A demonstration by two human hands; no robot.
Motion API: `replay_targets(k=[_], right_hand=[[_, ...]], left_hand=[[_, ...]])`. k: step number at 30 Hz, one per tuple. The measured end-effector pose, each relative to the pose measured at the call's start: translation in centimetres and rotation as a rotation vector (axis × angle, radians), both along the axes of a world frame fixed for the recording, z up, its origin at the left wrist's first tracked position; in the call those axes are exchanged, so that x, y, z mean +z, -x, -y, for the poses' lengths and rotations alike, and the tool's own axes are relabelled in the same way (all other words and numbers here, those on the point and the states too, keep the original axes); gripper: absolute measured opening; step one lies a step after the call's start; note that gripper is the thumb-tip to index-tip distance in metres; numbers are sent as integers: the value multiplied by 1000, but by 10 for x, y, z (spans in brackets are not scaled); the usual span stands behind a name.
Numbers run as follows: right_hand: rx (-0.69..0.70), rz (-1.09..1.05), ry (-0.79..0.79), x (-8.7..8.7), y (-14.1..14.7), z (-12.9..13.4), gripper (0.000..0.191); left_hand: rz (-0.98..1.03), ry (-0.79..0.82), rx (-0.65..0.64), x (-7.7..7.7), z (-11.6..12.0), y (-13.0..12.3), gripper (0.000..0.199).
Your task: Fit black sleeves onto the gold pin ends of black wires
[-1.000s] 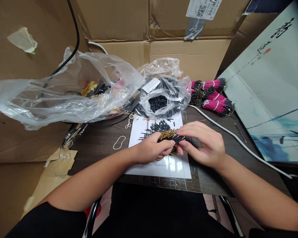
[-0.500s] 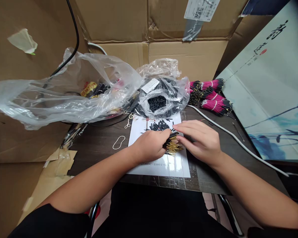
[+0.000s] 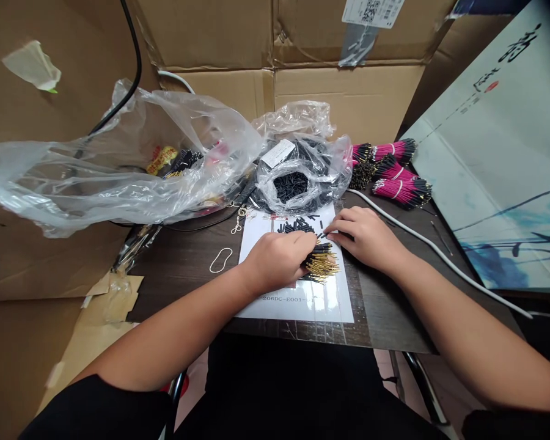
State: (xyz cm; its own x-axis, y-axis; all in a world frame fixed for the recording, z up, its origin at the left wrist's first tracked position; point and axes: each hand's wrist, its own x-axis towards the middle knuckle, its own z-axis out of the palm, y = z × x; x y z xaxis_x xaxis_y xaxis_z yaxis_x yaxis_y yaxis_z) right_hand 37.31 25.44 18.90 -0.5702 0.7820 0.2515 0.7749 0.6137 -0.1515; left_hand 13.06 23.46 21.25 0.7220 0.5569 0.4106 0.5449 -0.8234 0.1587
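My left hand (image 3: 275,261) is shut around a bundle of thin black-sleeved wires with gold crimped pins (image 3: 323,264), and the pins fan out to the right. My right hand (image 3: 364,238) lies just right of the bundle and apart from it, its fingers extended, with the fingertips by loose black tubes (image 3: 297,227). Those tubes are scattered on a printed white sheet (image 3: 297,308), and the bundle is held just above that sheet. The left palm hides the bundle's other end.
A clear bag of black tubes (image 3: 291,186) sits past the sheet on the dark table (image 3: 385,311). Pink wire bundles (image 3: 401,189) lie at the back right. A rubber band (image 3: 220,260), a white cable (image 3: 440,250), a large clear plastic bag (image 3: 119,159) and cardboard boxes (image 3: 348,101) surround the table.
My right hand has let go of the bundle and moved right and up. The left hand now holds it alone, with the gold pins fanned out to the right.
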Motion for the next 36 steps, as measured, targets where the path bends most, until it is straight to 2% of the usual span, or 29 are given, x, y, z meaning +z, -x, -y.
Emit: replay_targets(k=[6,9,12,15,19,23,26,30,34,36], right_hand=[[-17,39,-32,2,12,3,11],[14,-102,-32,13,17,14,9],[70,-218,-121,32,25,32,10],[159,-227,-199,46,34,47,17],[164,-303,-223,49,42,56,20],[112,-533,-88,42,45,55,18],[40,-696,53,37,45,54,9],[-11,-784,220,35,44,53,4],[-23,-835,280,34,43,55,4],[-53,-868,258,34,42,56,4]], left_hand=[[257,36,-10,0,-4,2,39],[376,91,6,1,-4,1,45],[454,161,-6,2,-1,1,48],[493,223,-23,2,2,1,43],[522,274,-69,2,5,0,21],[527,221,-115,-1,6,-1,14],[509,198,-124,-5,6,-2,14],[485,182,-111,-8,5,-1,13],[460,122,-133,-8,3,0,15],[450,88,-136,-7,3,0,15]])
